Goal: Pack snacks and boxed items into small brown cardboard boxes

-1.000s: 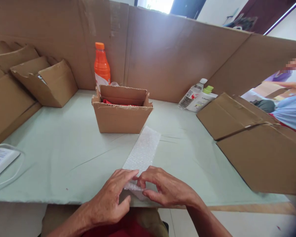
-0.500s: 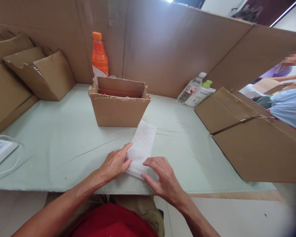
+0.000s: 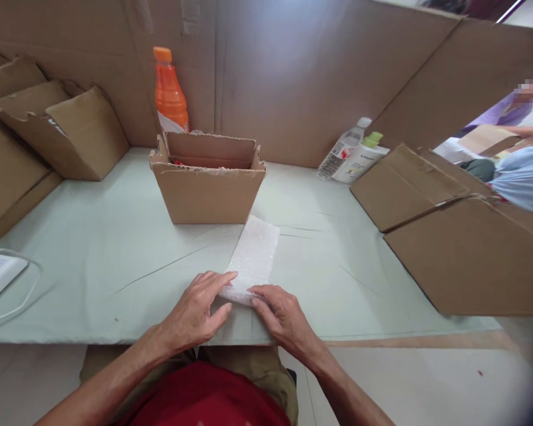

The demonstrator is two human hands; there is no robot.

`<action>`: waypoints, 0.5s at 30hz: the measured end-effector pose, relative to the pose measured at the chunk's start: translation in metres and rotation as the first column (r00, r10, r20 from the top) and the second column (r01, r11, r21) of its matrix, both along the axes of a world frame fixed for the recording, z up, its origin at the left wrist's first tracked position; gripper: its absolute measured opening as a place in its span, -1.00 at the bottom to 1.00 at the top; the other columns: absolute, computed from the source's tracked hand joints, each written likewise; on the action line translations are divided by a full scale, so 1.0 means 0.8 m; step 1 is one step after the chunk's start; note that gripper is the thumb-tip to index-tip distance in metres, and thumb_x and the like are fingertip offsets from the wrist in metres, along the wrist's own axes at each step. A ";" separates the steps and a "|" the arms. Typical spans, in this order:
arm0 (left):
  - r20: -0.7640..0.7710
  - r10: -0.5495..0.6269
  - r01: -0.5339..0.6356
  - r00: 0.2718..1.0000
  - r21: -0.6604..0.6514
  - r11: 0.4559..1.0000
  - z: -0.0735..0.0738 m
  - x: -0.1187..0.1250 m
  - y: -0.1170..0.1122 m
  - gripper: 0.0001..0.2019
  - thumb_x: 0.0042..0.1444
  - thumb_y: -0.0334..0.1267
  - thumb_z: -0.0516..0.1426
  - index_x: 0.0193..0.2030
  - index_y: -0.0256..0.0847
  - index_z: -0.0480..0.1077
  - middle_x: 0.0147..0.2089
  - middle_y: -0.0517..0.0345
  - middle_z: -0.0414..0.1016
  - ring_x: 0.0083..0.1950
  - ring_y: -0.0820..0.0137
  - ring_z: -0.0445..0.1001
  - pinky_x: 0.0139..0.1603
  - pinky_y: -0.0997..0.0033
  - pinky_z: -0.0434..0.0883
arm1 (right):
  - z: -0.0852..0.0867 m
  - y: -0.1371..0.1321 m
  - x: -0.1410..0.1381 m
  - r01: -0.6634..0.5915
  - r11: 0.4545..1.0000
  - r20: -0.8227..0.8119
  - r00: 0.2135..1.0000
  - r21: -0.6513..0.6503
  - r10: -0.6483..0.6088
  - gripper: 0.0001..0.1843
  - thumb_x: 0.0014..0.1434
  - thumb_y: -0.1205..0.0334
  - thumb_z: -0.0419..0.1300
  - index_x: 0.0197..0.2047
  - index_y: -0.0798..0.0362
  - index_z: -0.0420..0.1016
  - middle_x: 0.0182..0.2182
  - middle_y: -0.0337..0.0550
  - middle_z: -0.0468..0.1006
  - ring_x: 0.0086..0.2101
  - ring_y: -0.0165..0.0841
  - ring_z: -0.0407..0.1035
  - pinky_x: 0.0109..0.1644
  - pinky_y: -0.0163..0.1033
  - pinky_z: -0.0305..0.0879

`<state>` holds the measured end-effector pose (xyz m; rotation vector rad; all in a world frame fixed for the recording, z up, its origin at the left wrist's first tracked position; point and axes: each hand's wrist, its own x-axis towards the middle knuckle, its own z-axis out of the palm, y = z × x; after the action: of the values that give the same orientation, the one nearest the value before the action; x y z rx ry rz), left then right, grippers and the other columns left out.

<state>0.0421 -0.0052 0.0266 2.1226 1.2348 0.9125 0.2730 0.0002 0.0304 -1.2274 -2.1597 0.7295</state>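
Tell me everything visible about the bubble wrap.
The bubble wrap is a whitish, translucent, plastic-looking strip, finely bumpy. It lies slanted on the table, its far end by the box's lower right corner. Its near end looks folded or rolled, with left-hand fingers at one side and right-hand fingers at the other.

Soft Green, Brown and Bright Orange

The table cover (image 3: 328, 266) is coloured pale green and marked with thin dark lines. The bubble wrap (image 3: 254, 251) is coloured white with shiny dots. Plain brown is seen on the open box (image 3: 206, 197), with red inside. The tall bottle (image 3: 171, 97) is coloured bright orange. A white bottle (image 3: 354, 164) is topped with lime green.
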 end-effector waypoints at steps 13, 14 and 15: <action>-0.101 0.179 -0.173 0.979 0.071 0.982 -0.020 0.019 0.029 -0.57 0.22 -0.31 0.12 0.24 -0.15 0.34 0.09 -0.06 0.52 0.08 0.15 0.49 0.11 0.09 0.45 | -0.011 -0.006 0.007 -0.037 0.943 0.240 0.970 0.331 -0.047 -0.70 0.29 0.25 0.22 0.09 0.00 0.46 0.01 0.02 0.58 -0.02 -0.11 0.44 0.02 0.03 0.31; -0.096 0.163 -0.153 0.982 0.108 0.982 -0.019 0.017 0.026 -0.57 0.22 -0.28 0.13 0.24 -0.15 0.34 0.15 -0.10 0.48 0.14 0.12 0.45 0.16 0.05 0.42 | -0.012 -0.004 0.005 -0.036 0.947 0.243 0.969 0.318 -0.045 -0.73 0.30 0.27 0.20 0.08 0.01 0.47 0.00 0.02 0.60 -0.04 -0.13 0.45 0.01 0.02 0.32; -0.089 0.129 -0.115 0.988 0.141 0.983 -0.018 0.014 0.021 -0.56 0.22 -0.27 0.15 0.25 -0.15 0.33 0.20 -0.12 0.44 0.19 0.10 0.42 0.19 0.02 0.39 | -0.014 -0.003 0.004 -0.023 0.948 0.220 0.974 0.317 -0.050 -0.75 0.32 0.29 0.17 0.06 0.02 0.48 -0.04 0.01 0.62 -0.06 -0.15 0.47 0.00 0.00 0.32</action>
<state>0.0532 0.0118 0.0126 2.2408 1.4015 0.9798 0.2761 -0.0020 0.0195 -1.1952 -2.3346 0.2265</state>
